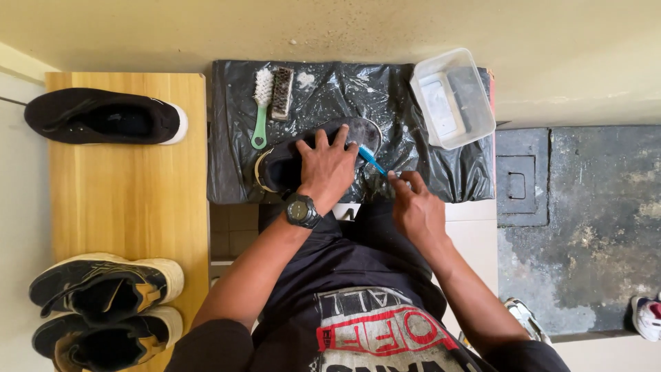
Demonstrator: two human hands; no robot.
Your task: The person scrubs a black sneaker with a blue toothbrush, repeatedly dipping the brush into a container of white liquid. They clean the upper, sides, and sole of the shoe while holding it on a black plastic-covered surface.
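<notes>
left hand is flat on the shoe, pinning it, toe pointing right; right hand pinches a blue brush at the toe end

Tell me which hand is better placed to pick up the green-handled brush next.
Left, probably. The left hand presses on the black shoe, close to the green-handled brush on the black plastic sheet. The right hand already holds a blue toothbrush and sits farther away.

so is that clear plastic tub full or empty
Partly filled, it seems: the clear tub sits upright on the black plastic sheet with shallow cloudy water in its bottom. Exact depth cannot be told.
</notes>
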